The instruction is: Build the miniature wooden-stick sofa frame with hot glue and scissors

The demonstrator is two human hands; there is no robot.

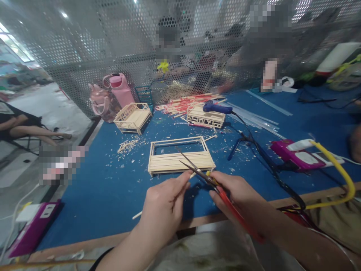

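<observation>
The left hand (165, 201) pinches a thin wooden stick (137, 215), one end showing low to its left and the other at the fingertips, close by the blades. The right hand (235, 190) grips red-handled scissors (225, 197), their blades parted; whether the stick lies between them I cannot tell. Both hands are over the near side of the blue table (93, 203), forearms crossing its front edge. The slatted wooden frame (180, 162) stands just beyond the fingertips, the blades reaching over its front edge. Leftward, a broad stretch of blue surface runs to the table's side edge. Rightward, room narrows: a black cable (270, 167) runs down to the front edge, with a purple power strip (299, 156) beyond it. A perforated panel (113, 56) bounds the far side.
</observation>
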